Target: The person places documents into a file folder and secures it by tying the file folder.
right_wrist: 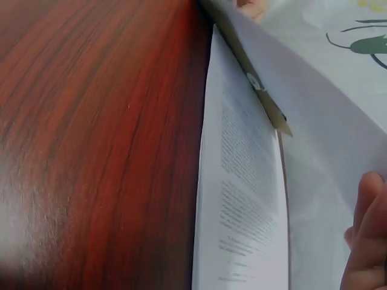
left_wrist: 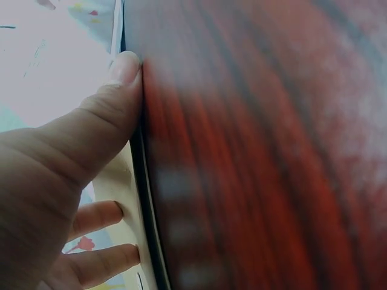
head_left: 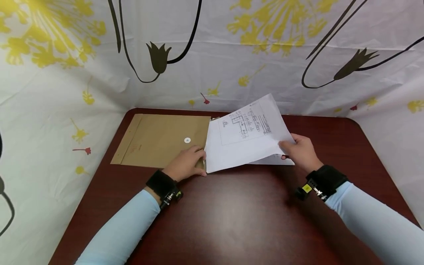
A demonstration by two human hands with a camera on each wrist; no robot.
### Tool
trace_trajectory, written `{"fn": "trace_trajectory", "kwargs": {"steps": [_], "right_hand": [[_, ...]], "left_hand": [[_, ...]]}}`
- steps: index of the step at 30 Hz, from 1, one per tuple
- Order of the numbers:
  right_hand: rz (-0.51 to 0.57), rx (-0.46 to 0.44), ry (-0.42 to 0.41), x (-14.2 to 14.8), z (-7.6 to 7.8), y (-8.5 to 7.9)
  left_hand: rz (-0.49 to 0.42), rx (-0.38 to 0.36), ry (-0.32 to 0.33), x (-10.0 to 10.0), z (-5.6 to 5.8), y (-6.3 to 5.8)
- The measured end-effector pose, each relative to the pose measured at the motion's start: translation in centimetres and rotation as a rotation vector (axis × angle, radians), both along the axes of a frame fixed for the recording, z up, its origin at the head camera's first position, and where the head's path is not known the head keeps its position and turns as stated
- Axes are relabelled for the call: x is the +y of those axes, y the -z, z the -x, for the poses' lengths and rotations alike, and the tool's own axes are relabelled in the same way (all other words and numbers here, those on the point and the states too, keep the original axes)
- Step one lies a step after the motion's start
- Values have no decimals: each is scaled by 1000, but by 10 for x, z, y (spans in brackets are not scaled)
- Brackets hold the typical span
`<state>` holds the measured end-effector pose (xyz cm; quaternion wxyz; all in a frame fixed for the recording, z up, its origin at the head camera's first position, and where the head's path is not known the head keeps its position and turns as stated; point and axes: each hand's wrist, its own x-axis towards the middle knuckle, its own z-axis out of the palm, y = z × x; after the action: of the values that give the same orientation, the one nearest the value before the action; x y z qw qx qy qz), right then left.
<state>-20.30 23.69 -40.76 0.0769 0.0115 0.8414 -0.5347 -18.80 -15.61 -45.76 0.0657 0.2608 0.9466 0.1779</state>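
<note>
landmark: envelope, tan, closed-looking button on top, flat on the surface, long axis running left to right.

sheet, one, white, printed with a drawing: right of the envelope, left edge meeting the envelope's right end, right side lifted; long axis running rightward from the envelope and angling away from the person.

pages, printed: right of the envelope, partly beneath the sheet. whether any sheet or page enters the envelope: cannot tell.

right hand: well right of the envelope, fingers and thumb pinching the sheet's right edge; the sheet lies leftward from these fingers.

left hand: nearer the envelope, at its near right corner; fingers and thumb spread well apart, touching it, no firm grip evident.

room: surface extends nearward from the envelope's near edge, and rightward past the right hand. cloth: upright, just behind the envelope's far side.
</note>
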Motion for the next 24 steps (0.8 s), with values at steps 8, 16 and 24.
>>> {"fn": "trace_trajectory", "kwargs": {"steps": [8,16,24], "right_hand": [[232,-129,62,4,5,9],[424,-143,69,6,8,18],[185,-114,1,-3,8,23]], "left_hand": [[-2,11,24,0,0,0],[-10,16,16,-1,1,1],[-12,17,8,-1,-1,1]]}}
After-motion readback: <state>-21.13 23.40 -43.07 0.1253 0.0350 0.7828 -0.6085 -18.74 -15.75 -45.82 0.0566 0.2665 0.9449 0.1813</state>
